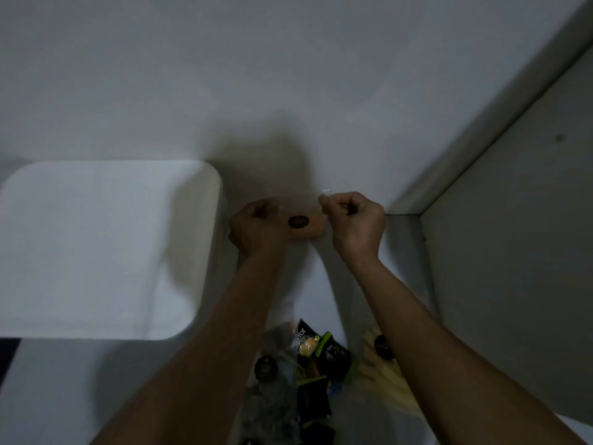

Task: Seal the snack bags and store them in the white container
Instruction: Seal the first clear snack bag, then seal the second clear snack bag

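Observation:
I hold a small clear snack bag point(301, 221) with orange contents and a dark round label up in front of the wall. My left hand point(256, 228) grips its left end with curled fingers. At the bag's top right corner, my right hand point(353, 223) pinches the edge in a fist. The white container point(96, 245) stands open to the left of my hands, its rounded rim close to my left wrist. Below my forearms lies a pile of other snack bags point(308, 364), dark with green and yellow parts.
A white wall fills the background. A grey panel point(513, 252) runs along the right side, forming a corner near my right hand. A pale bag point(382, 370) with a dark label lies under my right forearm.

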`<state>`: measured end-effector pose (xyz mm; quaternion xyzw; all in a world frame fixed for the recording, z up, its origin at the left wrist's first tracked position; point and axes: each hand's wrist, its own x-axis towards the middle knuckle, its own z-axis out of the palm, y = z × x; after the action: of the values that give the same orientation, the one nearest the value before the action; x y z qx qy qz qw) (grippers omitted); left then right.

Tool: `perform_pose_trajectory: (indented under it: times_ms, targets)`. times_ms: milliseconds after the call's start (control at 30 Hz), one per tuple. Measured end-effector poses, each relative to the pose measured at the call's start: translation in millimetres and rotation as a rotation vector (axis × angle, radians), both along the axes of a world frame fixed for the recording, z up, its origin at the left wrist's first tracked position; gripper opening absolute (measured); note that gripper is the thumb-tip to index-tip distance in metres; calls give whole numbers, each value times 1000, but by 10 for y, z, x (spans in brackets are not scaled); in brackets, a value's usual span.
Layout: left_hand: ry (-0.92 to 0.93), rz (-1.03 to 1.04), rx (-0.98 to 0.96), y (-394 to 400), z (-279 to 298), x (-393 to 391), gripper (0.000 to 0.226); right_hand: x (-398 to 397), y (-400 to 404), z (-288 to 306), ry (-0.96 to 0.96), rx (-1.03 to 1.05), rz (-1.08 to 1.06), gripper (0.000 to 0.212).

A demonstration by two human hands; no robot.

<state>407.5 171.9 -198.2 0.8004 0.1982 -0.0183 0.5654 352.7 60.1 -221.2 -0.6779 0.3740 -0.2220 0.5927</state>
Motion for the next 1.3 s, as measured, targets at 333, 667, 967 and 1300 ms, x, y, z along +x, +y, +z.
perform_pose_trajectory:
  times_ms: [333,667,967,1300]
  targets:
    - [26,-23,-16,46,155,-182,19,-134,73,18,3,35,-54,20]
    - [-2,-303,-94,857,546,-1174,14,-1189,918,304,93,68,-75,10]
    - [-78,-393,69,2597,510,-1721,14,-1918,2106,478,155,-69,38,7]
    - [344,-494,290,3328,-253,-1948,60,-2077,2952,-11,441,-101,263,12]
